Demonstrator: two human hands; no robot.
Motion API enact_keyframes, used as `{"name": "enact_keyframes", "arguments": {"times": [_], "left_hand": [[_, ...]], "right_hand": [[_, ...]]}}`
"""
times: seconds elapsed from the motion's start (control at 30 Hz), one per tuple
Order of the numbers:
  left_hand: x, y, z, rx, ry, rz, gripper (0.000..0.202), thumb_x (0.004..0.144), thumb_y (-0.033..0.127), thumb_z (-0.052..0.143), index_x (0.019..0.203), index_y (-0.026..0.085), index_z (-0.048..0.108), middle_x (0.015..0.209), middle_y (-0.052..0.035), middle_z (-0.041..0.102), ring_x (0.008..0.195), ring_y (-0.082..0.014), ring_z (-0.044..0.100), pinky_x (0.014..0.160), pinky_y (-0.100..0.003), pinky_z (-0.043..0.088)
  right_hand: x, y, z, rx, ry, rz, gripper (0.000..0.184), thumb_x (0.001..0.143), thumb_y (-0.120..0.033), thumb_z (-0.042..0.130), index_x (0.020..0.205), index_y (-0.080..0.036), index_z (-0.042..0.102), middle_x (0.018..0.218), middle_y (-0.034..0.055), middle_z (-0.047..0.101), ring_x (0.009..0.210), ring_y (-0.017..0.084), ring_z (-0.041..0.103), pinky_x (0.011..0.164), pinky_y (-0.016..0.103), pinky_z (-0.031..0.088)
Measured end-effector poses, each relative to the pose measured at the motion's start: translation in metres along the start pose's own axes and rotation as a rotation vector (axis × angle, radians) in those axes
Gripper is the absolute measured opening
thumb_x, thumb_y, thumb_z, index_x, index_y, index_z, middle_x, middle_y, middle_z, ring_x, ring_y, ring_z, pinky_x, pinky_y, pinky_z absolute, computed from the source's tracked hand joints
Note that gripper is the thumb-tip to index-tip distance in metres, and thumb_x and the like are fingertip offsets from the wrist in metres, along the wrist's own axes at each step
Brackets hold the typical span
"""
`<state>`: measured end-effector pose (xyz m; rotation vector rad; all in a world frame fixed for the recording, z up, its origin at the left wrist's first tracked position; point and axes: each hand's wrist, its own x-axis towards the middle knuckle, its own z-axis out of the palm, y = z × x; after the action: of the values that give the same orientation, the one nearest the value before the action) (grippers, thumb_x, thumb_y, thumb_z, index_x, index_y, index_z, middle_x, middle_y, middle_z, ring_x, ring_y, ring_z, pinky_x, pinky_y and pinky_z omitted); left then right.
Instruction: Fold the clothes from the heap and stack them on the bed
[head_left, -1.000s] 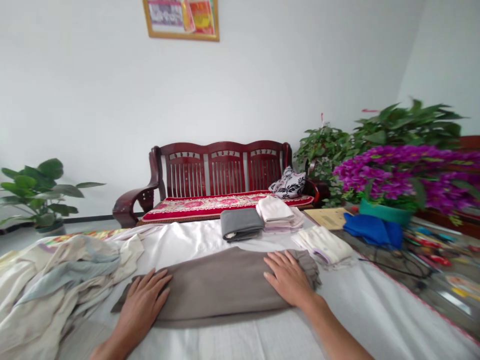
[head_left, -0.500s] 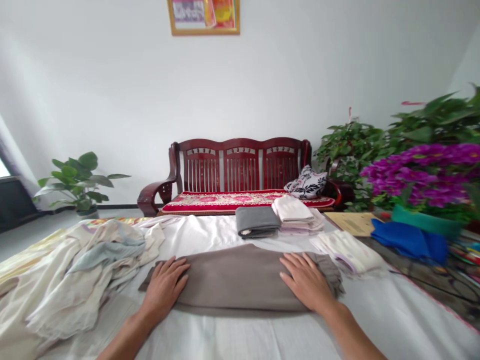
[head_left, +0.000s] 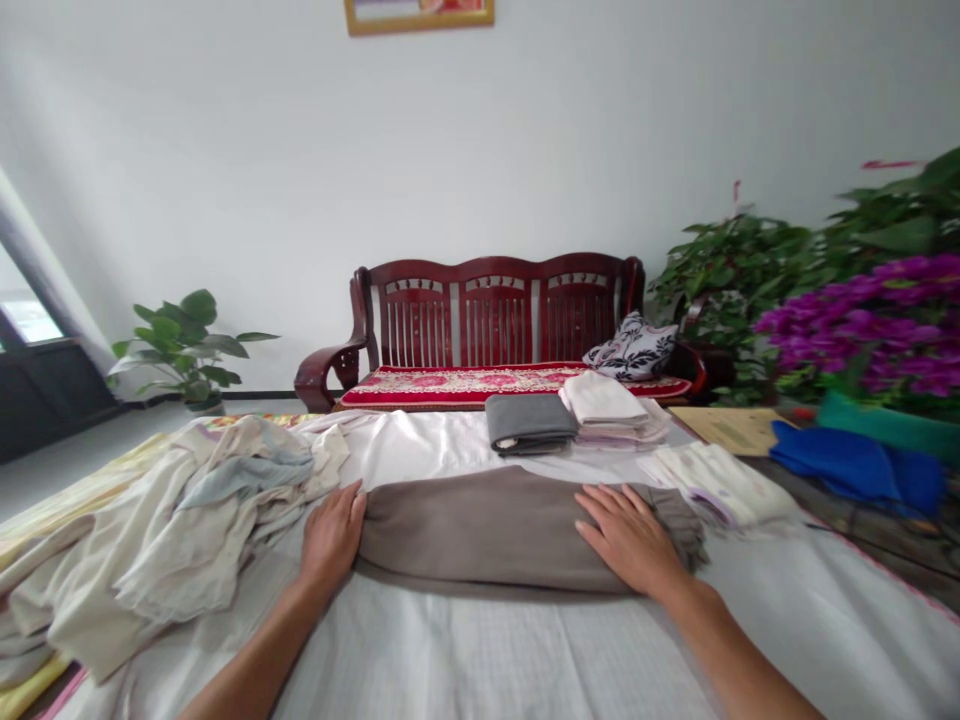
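A grey-brown garment (head_left: 480, 530), perhaps trousers, lies folded into a long strip across the white cloth in front of me. My left hand (head_left: 332, 535) grips its left end, fingers close together and curled at the edge; the fingertips are partly hidden. Flat on the right part of the garment rests my right hand (head_left: 630, 535), its fingers stretched out and a little apart. Ruffled fabric sticks out beyond that hand. Just behind the strip is a folded dark grey garment (head_left: 529, 422), beside a stack of folded whitish clothes (head_left: 606, 405).
Rumpled pale clothes (head_left: 225, 510) are heaped at the left. A folded cream cloth (head_left: 724, 485) lies to the right, near a blue cloth (head_left: 855, 465) and purple flowers (head_left: 877, 325). Behind the white-covered surface (head_left: 465, 660) stands a red wooden bench (head_left: 499, 320).
The garment's left end, which stuck out past my left hand, no longer shows there. My left fingers have drawn together at that end. My right hand stays flat; the view has shifted slightly.
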<state>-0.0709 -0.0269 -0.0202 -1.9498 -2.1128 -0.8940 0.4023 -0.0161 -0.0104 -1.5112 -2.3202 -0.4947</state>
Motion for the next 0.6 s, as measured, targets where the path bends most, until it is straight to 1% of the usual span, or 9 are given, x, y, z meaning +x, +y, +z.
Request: {"name": "enact_keyframes", "arguments": {"times": [0.1,0.17,0.33,0.43,0.5,0.53,0.6], "left_hand": [[0.005,-0.012,0.0,0.015,-0.052,-0.078,0.053,0.098,0.036,0.028,0.131,0.009,0.06,0.133,-0.0172,0.065,0.126,-0.0278,0.059,0.107,-0.042,0.045],[0.007,-0.016,-0.003,0.051,-0.103,-0.114,0.054,0.097,0.036,0.031,0.134,0.007,0.057,0.136,-0.0191,0.062,0.128,-0.0289,0.057,0.106,-0.041,0.044],[0.011,-0.017,-0.017,0.157,-0.195,-0.149,0.062,0.095,0.046,0.041,0.14,0.006,0.051,0.135,-0.0233,0.061,0.127,-0.0359,0.057,0.105,-0.044,0.042],[0.017,-0.018,-0.024,0.13,-0.216,-0.204,0.068,0.092,0.053,0.047,0.141,0.005,0.049,0.132,-0.0248,0.063,0.122,-0.0373,0.06,0.099,-0.044,0.046],[0.021,-0.019,-0.028,0.066,-0.225,-0.251,0.07,0.087,0.055,0.056,0.137,0.007,0.052,0.125,-0.0233,0.067,0.115,-0.0368,0.064,0.093,-0.043,0.05],[0.023,-0.02,-0.03,0.018,-0.231,-0.271,0.067,0.084,0.054,0.061,0.132,0.008,0.056,0.12,-0.0217,0.07,0.112,-0.036,0.066,0.09,-0.042,0.051],[0.025,-0.019,-0.036,-0.103,-0.259,-0.311,0.055,0.079,0.05,0.068,0.116,0.01,0.066,0.105,-0.0174,0.074,0.102,-0.0337,0.069,0.084,-0.038,0.053]], "right_hand": [[0.0,0.0,0.0,0.0,-0.004,0.001,0.043,0.095,-0.038,0.049,0.131,-0.02,0.064,0.138,0.0092,0.063,0.129,0.028,0.054,0.115,0.051,0.032],[0.0,-0.001,-0.001,-0.002,-0.015,-0.002,0.043,0.095,-0.039,0.047,0.131,-0.02,0.063,0.138,0.0091,0.063,0.13,0.028,0.054,0.115,0.051,0.031],[0.001,-0.002,-0.004,-0.015,-0.061,0.005,0.046,0.097,-0.04,0.041,0.133,-0.019,0.061,0.141,0.0092,0.06,0.133,0.027,0.05,0.117,0.049,0.027],[0.002,-0.002,-0.005,-0.014,-0.076,0.003,0.048,0.097,-0.041,0.041,0.134,-0.018,0.061,0.142,0.0097,0.059,0.133,0.028,0.049,0.117,0.049,0.026],[0.002,-0.002,-0.004,-0.004,-0.074,0.003,0.048,0.097,-0.042,0.04,0.134,-0.019,0.061,0.142,0.0098,0.06,0.133,0.028,0.05,0.117,0.05,0.026],[0.002,-0.002,-0.004,0.0,-0.073,0.002,0.048,0.097,-0.042,0.04,0.134,-0.02,0.061,0.141,0.0097,0.06,0.133,0.028,0.05,0.117,0.05,0.026],[0.002,-0.001,-0.003,0.002,-0.075,0.002,0.048,0.097,-0.042,0.04,0.134,-0.02,0.061,0.141,0.0098,0.06,0.133,0.028,0.05,0.117,0.05,0.026]]}}
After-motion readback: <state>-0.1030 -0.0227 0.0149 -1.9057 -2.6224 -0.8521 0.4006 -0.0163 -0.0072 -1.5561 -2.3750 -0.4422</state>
